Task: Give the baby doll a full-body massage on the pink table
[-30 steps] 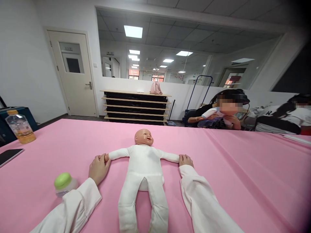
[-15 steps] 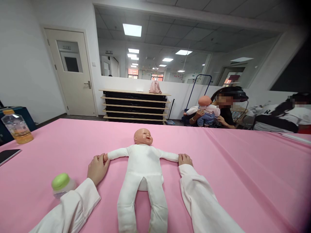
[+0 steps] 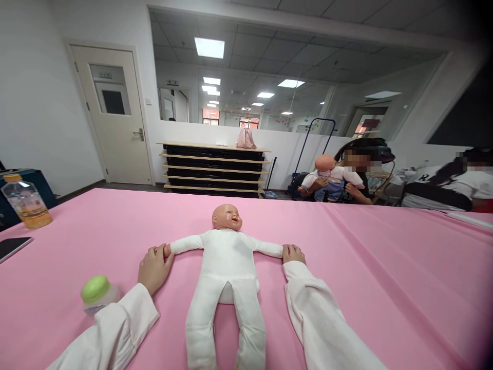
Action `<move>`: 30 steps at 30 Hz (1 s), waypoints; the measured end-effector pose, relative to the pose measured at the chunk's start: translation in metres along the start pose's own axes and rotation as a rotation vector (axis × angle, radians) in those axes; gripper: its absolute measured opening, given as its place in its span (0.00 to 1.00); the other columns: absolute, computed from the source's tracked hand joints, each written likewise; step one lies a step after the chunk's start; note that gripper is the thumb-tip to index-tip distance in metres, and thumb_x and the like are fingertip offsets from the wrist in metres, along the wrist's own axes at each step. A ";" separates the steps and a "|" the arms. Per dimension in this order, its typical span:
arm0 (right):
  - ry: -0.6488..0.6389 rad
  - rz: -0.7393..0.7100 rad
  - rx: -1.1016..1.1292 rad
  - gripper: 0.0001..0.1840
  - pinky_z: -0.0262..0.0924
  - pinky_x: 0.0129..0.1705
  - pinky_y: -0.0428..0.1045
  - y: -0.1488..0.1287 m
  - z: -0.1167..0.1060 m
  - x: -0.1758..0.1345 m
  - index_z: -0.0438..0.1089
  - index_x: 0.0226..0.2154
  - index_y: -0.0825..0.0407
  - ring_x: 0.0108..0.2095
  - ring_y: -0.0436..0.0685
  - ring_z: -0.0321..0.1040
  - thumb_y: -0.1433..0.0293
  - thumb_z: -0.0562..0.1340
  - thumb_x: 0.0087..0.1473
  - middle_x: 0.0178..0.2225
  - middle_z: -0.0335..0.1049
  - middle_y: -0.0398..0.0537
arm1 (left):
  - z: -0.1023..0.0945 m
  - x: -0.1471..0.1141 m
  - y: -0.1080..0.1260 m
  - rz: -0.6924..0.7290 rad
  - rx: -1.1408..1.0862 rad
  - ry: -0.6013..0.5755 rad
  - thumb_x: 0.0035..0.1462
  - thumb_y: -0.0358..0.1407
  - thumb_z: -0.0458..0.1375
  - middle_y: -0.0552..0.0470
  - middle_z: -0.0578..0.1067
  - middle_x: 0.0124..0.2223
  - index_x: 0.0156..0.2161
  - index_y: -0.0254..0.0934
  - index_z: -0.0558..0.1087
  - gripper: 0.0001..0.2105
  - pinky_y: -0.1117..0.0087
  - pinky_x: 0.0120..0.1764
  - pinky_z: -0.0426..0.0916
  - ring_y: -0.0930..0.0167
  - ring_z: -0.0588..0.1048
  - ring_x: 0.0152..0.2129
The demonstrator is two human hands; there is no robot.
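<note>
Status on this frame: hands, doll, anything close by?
Left hand and right hand each grip a doll hand. Doll face up, arms spread. Green-capped bottle beside left sleeve, untouched.

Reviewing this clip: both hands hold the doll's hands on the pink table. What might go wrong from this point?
1. The left hand and right hand grip only the small hands of the baby doll; lifting from there may leave its head and body dangling unsupported.
2. The green-capped bottle sits right beside the left sleeve, so drawing that arm back might knock it over.
</note>
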State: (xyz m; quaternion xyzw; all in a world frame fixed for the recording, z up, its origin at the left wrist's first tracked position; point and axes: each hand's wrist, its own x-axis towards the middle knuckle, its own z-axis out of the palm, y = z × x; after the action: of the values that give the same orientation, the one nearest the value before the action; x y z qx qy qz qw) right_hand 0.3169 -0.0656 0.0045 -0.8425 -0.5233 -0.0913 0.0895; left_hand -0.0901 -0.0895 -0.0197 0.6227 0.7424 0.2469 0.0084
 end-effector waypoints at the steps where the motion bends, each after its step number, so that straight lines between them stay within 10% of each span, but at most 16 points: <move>1: -0.002 -0.012 0.009 0.15 0.55 0.49 0.58 0.001 0.000 0.001 0.62 0.46 0.51 0.49 0.57 0.59 0.65 0.55 0.56 0.50 0.59 0.50 | 0.000 0.000 0.000 -0.001 0.001 0.000 0.56 0.46 0.43 0.42 0.65 0.45 0.50 0.37 0.62 0.21 0.60 0.43 0.60 0.61 0.67 0.42; 30: 0.048 -0.056 0.104 0.15 0.53 0.51 0.59 0.004 0.006 0.003 0.62 0.46 0.50 0.50 0.58 0.57 0.66 0.55 0.56 0.51 0.58 0.50 | 0.003 0.000 -0.001 0.003 0.003 0.009 0.56 0.45 0.43 0.42 0.66 0.44 0.51 0.37 0.62 0.21 0.61 0.42 0.60 0.62 0.67 0.42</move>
State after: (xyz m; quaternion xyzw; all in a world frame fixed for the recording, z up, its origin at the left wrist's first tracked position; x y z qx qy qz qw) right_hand 0.3222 -0.0636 -0.0013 -0.8194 -0.5482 -0.0867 0.1432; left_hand -0.0902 -0.0886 -0.0222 0.6227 0.7419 0.2486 0.0037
